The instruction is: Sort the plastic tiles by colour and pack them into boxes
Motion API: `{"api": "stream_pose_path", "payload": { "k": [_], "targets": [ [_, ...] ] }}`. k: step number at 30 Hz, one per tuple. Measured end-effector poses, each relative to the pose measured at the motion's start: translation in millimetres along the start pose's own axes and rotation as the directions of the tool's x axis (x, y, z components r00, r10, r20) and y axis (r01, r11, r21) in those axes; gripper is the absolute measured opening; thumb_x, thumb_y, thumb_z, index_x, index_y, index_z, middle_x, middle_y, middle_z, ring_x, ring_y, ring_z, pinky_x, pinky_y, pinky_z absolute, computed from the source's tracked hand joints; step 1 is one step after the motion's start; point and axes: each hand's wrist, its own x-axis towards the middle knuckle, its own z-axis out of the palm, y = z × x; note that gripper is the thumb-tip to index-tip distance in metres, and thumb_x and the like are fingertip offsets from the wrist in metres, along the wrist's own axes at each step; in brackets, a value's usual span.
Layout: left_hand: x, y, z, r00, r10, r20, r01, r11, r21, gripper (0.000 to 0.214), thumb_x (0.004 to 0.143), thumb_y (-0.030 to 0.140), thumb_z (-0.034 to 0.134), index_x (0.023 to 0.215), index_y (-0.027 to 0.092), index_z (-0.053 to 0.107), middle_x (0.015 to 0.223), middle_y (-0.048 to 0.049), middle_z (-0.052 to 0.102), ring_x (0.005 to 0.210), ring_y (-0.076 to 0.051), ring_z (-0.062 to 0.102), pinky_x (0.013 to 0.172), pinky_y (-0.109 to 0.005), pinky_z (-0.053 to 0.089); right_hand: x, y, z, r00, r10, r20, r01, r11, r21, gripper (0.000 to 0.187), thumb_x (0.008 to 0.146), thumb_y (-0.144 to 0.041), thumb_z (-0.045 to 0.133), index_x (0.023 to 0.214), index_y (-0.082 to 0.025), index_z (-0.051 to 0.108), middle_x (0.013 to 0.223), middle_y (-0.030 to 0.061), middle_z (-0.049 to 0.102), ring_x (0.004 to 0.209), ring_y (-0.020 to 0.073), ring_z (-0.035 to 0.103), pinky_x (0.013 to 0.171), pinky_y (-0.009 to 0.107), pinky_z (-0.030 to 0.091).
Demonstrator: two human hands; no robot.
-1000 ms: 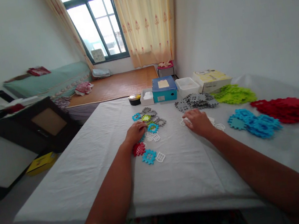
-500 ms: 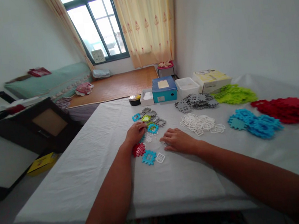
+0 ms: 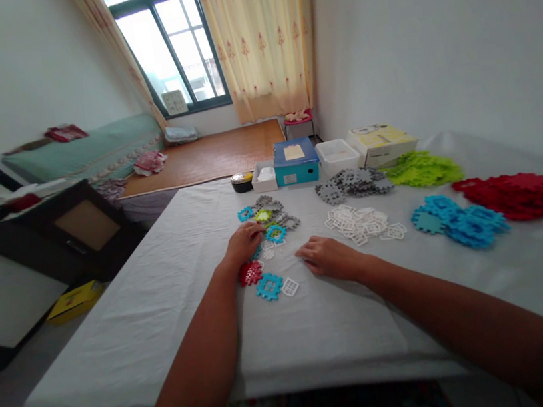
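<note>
My left hand point(image 3: 244, 242) is at the left side of a loose cluster of plastic building pieces, its fingers bent and closed over the cluster's edge; what they grip, if anything, is hidden. Around it lie a blue frame piece point(image 3: 276, 233), a lime green piece point(image 3: 264, 216) and grey pieces point(image 3: 290, 221). Nearer to me are a red piece point(image 3: 251, 273), a blue square piece point(image 3: 270, 286) and a white lattice piece point(image 3: 290, 286). My right hand point(image 3: 328, 256) rests on the cloth right of the cluster, fingers loosely bent, index finger extended, nothing visible in it.
Sorted heaps of white lattice point(image 3: 357, 222), grey point(image 3: 353, 184), lime green point(image 3: 423, 170), blue point(image 3: 460, 221) and red pieces point(image 3: 518, 197) lie to the right on the white-covered table point(image 3: 165, 312). Behind stand a blue box point(image 3: 296, 163), a white tub point(image 3: 338, 157) and a yellow box point(image 3: 385, 146).
My right hand has drawn slightly away to the right, its fingers gathered closer together. My left hand stays by the cluster. The whole view has shifted a little.
</note>
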Motion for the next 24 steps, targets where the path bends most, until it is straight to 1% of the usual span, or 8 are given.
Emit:
{"api": "stream_pose_path", "payload": {
  "k": [4, 8, 11, 14, 17, 20, 22, 24],
  "targets": [
    [0.4, 1.9, -1.6, 1.000, -0.002, 0.007, 0.002, 1.000, 0.001, 0.026, 0.084, 0.021, 0.052, 0.100, 0.022, 0.072, 0.106, -0.0051, 0.068, 0.102, -0.020, 0.061, 0.097, -0.034, 0.047, -2.3, 16.9, -5.7, 0.976, 0.180, -0.121, -0.183, 0.983, -0.021, 0.034, 0.084, -0.001, 0.045, 0.107, -0.016, 0.066, 0.102, 0.0087, 0.067, 0.097, 0.0187, 0.059, 0.088, 0.028, 0.044],
    [0.6, 2.0, -1.9, 1.000, 0.000, 0.020, 0.000, 1.000, 0.004, 0.027, 0.083, 0.021, 0.052, 0.100, 0.022, 0.072, 0.107, -0.0046, 0.068, 0.103, -0.020, 0.061, 0.097, -0.034, 0.047, -16.2, 50.4, -20.5, 0.875, 0.421, -0.239, -0.455, 0.884, -0.105, 0.027, 0.084, -0.007, 0.049, 0.100, -0.017, 0.068, 0.104, 0.0093, 0.067, 0.099, 0.0217, 0.057, 0.086, 0.032, 0.043],
    [0.4, 1.4, -1.5, 1.000, -0.002, 0.021, 0.001, 1.000, 0.008, 0.026, 0.084, 0.021, 0.052, 0.100, 0.022, 0.072, 0.108, -0.0042, 0.068, 0.103, -0.020, 0.061, 0.096, -0.034, 0.047, -25.2, 64.3, -26.7, 0.837, 0.459, -0.299, -0.519, 0.840, -0.160, 0.024, 0.085, -0.014, 0.052, 0.103, -0.017, 0.068, 0.114, 0.0118, 0.066, 0.109, 0.0276, 0.052, 0.087, 0.039, 0.042],
    [0.3, 0.8, -1.1, 1.000, 0.002, 0.015, -0.002, 1.000, 0.012, 0.025, 0.084, 0.021, 0.052, 0.099, 0.023, 0.072, 0.107, -0.0036, 0.068, 0.102, -0.019, 0.061, 0.096, -0.033, 0.047, -24.4, 50.7, -25.3, 0.885, 0.327, -0.332, -0.361, 0.931, -0.044, 0.026, 0.090, -0.020, 0.050, 0.110, -0.018, 0.066, 0.121, 0.0114, 0.063, 0.115, 0.0260, 0.049, 0.092, 0.040, 0.041],
    [0.3, 0.2, -0.5, 1.000, 0.010, 0.001, -0.010, 1.000, 0.007, 0.025, 0.084, 0.021, 0.052, 0.099, 0.023, 0.072, 0.105, -0.0038, 0.068, 0.101, -0.018, 0.061, 0.096, -0.032, 0.048, -17.5, 13.4, -18.2, 0.975, -0.017, -0.220, 0.058, 0.981, 0.183, 0.026, 0.094, -0.026, 0.047, 0.113, -0.021, 0.065, 0.113, 0.0075, 0.067, 0.105, 0.0180, 0.055, 0.094, 0.033, 0.042],
    [-0.2, 0.2, -0.2, 1.000, 0.012, -0.018, -0.012, 1.000, 0.002, 0.024, 0.084, 0.021, 0.053, 0.099, 0.023, 0.072, 0.105, -0.0036, 0.068, 0.101, -0.018, 0.061, 0.096, -0.032, 0.047, -10.7, -22.6, -8.6, 0.934, -0.347, -0.084, 0.356, 0.888, 0.293, 0.025, 0.094, -0.034, 0.050, 0.112, -0.023, 0.065, 0.112, 0.0051, 0.067, 0.103, 0.0166, 0.055, 0.094, 0.031, 0.042],
    [-0.5, 0.5, -0.3, 1.000, 0.016, -0.021, -0.016, 1.000, -0.002, 0.024, 0.084, 0.020, 0.053, 0.099, 0.023, 0.072, 0.106, -0.0037, 0.068, 0.101, -0.018, 0.061, 0.096, -0.032, 0.047, -7.5, -34.0, -3.3, 0.914, -0.404, -0.040, 0.399, 0.878, 0.264, 0.025, 0.093, -0.037, 0.053, 0.110, -0.023, 0.066, 0.113, 0.0059, 0.066, 0.104, 0.0183, 0.054, 0.094, 0.033, 0.041],
    [-0.7, 0.6, -0.4, 1.000, 0.021, -0.022, -0.021, 1.000, -0.004, 0.024, 0.084, 0.020, 0.053, 0.099, 0.022, 0.072, 0.105, -0.0042, 0.068, 0.101, -0.018, 0.062, 0.096, -0.032, 0.048, -5.7, -33.5, 0.2, 0.924, -0.381, -0.024, 0.376, 0.900, 0.222, 0.023, 0.093, -0.034, 0.054, 0.106, -0.022, 0.067, 0.108, 0.0071, 0.066, 0.101, 0.0190, 0.055, 0.093, 0.034, 0.042]
  ]
}}
